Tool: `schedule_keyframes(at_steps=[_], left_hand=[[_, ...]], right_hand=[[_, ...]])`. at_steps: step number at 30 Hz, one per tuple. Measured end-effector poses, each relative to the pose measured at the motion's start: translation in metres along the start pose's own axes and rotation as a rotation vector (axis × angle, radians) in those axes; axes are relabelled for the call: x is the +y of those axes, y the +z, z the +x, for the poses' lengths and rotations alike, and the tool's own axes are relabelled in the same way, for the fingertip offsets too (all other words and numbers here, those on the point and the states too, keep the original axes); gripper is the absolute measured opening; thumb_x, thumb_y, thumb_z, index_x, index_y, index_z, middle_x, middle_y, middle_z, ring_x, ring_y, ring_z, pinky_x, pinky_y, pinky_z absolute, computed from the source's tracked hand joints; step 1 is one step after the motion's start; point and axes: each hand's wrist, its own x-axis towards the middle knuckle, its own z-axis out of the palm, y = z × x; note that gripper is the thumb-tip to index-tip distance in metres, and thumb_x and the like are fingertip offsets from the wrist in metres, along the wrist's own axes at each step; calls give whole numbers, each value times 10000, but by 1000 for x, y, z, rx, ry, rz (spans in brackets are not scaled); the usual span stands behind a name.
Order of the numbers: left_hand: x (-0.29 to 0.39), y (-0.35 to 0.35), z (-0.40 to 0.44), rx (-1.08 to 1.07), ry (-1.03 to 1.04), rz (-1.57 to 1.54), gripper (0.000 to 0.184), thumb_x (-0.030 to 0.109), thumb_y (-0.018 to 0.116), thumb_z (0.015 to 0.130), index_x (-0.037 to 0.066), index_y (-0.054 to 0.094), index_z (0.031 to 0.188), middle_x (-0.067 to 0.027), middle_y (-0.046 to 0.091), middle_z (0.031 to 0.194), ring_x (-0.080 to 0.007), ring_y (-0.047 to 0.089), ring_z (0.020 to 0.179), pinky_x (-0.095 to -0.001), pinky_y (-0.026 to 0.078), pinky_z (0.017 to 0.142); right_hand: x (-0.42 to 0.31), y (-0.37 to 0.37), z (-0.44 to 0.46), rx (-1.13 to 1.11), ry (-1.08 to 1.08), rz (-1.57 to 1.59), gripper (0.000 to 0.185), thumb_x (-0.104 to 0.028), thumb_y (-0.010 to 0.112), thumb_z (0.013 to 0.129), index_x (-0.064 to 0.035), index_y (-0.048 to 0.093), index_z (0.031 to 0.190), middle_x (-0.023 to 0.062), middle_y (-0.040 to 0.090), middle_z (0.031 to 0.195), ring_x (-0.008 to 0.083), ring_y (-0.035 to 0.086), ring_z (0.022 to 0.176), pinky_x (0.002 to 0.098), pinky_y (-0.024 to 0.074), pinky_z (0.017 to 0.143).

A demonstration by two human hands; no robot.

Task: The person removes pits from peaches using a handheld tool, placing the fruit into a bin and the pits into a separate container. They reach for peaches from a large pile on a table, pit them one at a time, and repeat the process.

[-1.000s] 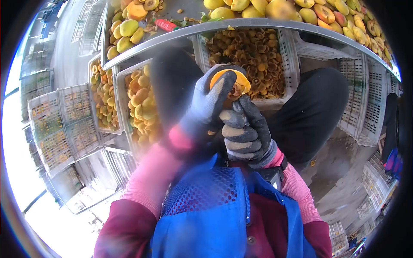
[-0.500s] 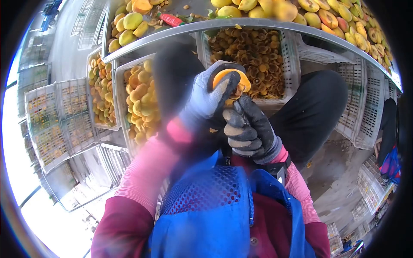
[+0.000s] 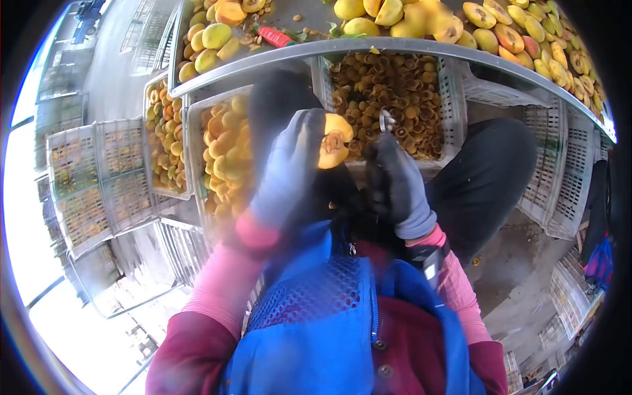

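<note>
My gloved left hand [image 3: 295,158] is closed on a halved orange fruit [image 3: 334,141], whose cut face with a brown, rough hollow is turned to the right. To its right, my gloved right hand [image 3: 394,179] grips a small metal tool [image 3: 386,121], its curved shiny tip pointing up. Fruit and tool are apart. Beyond both hands, a white crate [image 3: 453,108] holds many brown, cup-shaped scraps [image 3: 388,85]. The right hand's fingers are partly blurred.
A metal-edged table [image 3: 408,46] across the top bears yellow fruit [image 3: 510,37] and a red-wrapped object [image 3: 274,36]. Crates of fruit [image 3: 227,148] [image 3: 166,138] stand at left. Stacked crates [image 3: 545,164] are at right. My knees flank the scrap crate.
My hands have moved apart, and the metal tool has come away from the fruit. The left hand has shifted left, showing the fruit's cut face. The view has shifted slightly.
</note>
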Motion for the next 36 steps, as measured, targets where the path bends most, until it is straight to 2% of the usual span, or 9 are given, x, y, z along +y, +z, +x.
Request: schedule_keyframes(at_steps=[5,10,13,15,17,23,27,31,36], left_hand=[[11,10,-9,220,369,509,381,-60,500,822,-43,463,1201,-223,531,1071,-367,582,875,-402,501,723],[22,-59,-28,377,10,676,584,127,786,683,-25,497,1167,-163,617,1032,-289,623,875,-364,501,768],[-103,-144,-86,614,-280,-17,405,319,407,964,-20,549,1134,-161,601,1078,-214,611,911,-304,495,804],[-62,-165,-81,7,-829,689,467,403,501,903,37,547,1189,-189,580,1149,-266,603,962,-321,490,807],[-81,-182,-101,-85,-850,1232,495,450,579,837,92,585,1179,-180,613,1098,-308,610,935,-333,485,793],[-30,-137,16,323,-392,284,357,338,601,854,49,645,1058,-118,665,885,-238,630,765,-336,476,727],[17,-86,151,75,-13,493,347,367,603,856,77,652,1039,-111,663,888,-237,632,807,-337,481,738],[52,-14,274,-40,448,877,515,511,583,822,158,575,1198,-170,648,974,-296,630,899,-358,484,766],[21,46,323,-484,164,960,562,613,467,833,283,475,1287,-176,467,1264,-367,454,1187,-447,381,993]], right_hand=[[-7,23,14,348,-293,-881,336,-79,668,805,-25,507,1095,16,568,855,69,539,709,218,460,606],[-28,11,9,414,-192,-865,298,-129,673,824,-42,517,1062,8,568,790,33,489,576,191,387,453],[-26,-5,6,429,-47,-616,267,-130,648,845,-34,524,1061,19,588,859,44,453,607,200,354,505],[-24,-9,7,424,-7,-504,263,-116,661,833,-9,538,1039,33,581,910,73,492,778,226,405,684],[-21,-10,11,422,18,-464,235,-108,661,834,0,551,1012,35,574,935,81,504,863,230,426,775],[-17,-10,23,371,109,-393,233,-131,612,865,-26,537,1059,30,560,859,85,485,721,228,409,641],[3,-45,24,265,-30,-674,299,-201,551,914,-63,485,1171,15,508,649,89,458,449,216,373,361],[-20,-24,33,387,139,-318,241,-194,541,921,-58,517,1118,0,520,677,81,461,450,212,368,361],[-20,-33,37,465,167,-141,236,-207,544,923,-56,525,1104,-15,523,684,77,459,444,207,361,356]])
